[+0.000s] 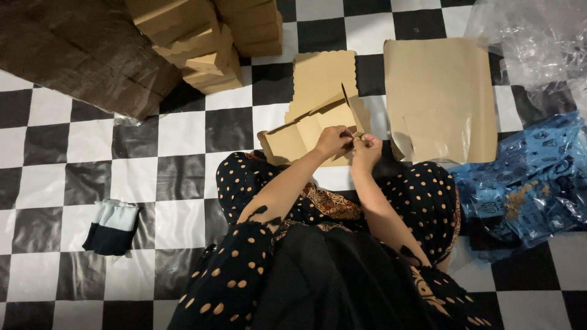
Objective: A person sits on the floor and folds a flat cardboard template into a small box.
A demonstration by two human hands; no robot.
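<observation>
My left hand [333, 141] and my right hand [366, 148] meet just beyond my knees, both pinching the near edge of a partly folded brown cardboard box blank [299, 137]. One scalloped flap [322, 76] lies flat on the floor behind it and a side flap [356, 110] stands up. My legs in black cloth with orange dots lie under my forearms.
Folded brown boxes [208, 36] are stacked at the top. A dark cardboard sheet [79, 55] lies top left, a flat brown sheet [440, 98] right of the blank. Clear plastic wrap [532, 43] and a blue patterned bag [532, 183] sit at right. A small dark-and-pale pouch [112, 226] lies at left on the checkered floor.
</observation>
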